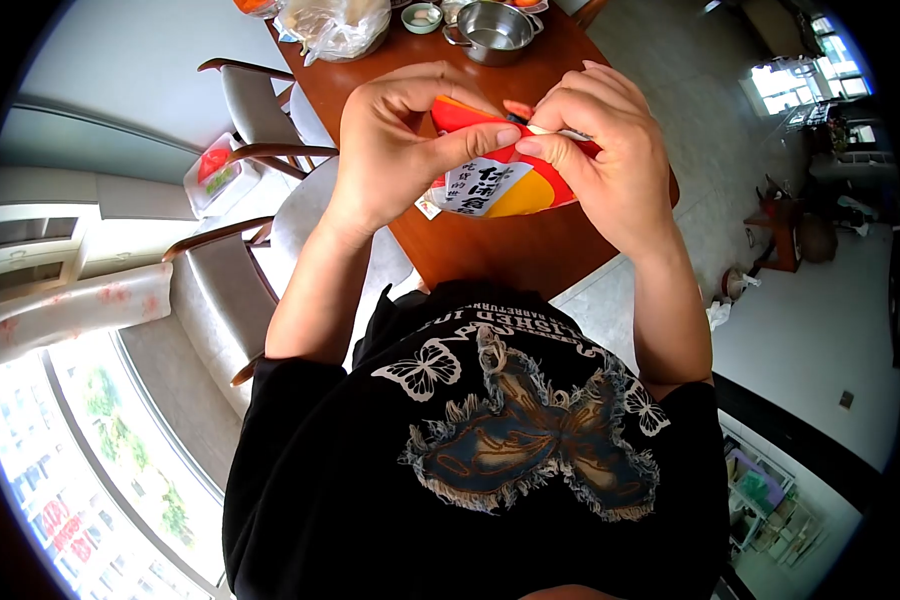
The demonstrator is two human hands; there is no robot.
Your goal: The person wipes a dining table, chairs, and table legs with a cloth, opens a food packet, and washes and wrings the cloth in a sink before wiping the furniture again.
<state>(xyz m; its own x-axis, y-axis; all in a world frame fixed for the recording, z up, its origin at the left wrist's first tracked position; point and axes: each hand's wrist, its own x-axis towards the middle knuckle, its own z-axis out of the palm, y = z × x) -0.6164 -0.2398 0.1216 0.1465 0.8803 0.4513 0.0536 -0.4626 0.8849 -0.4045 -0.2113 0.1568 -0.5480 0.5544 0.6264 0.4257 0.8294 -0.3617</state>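
1. The thumb and fingers of the left hand (385, 150) are closed in a narrow pinch on the upper edge of a packet (535, 192).
2. The thumb and bent fingers of the right hand (615, 140) pinch the same edge. The two thumb tips are close together, near the middle of this edge.
3. The packet is between both hands, in front of the person's body, and it appears over the wooden table (470, 260). It is red and yellow, with a white patch which carries dark characters. From this view I cannot tell if its edge is torn.
4. Between the hands, just behind the packet, a small orange-red piece (517, 108) is visible; I cannot tell what it is.
5. Farther on the table, beyond the hands, stands a metal pot (498, 53) with two handles. To its left is a small bowl (420, 30) with pale pieces inside, and next to the bowl lies a clear plastic bag (335, 30).
6. At the left side of the table are chairs (232, 290) with pale seats and brown wooden arms.
7. Nearest to the camera is the person's black shirt (320, 480), with white butterflies and a frayed denim patch (540, 435).
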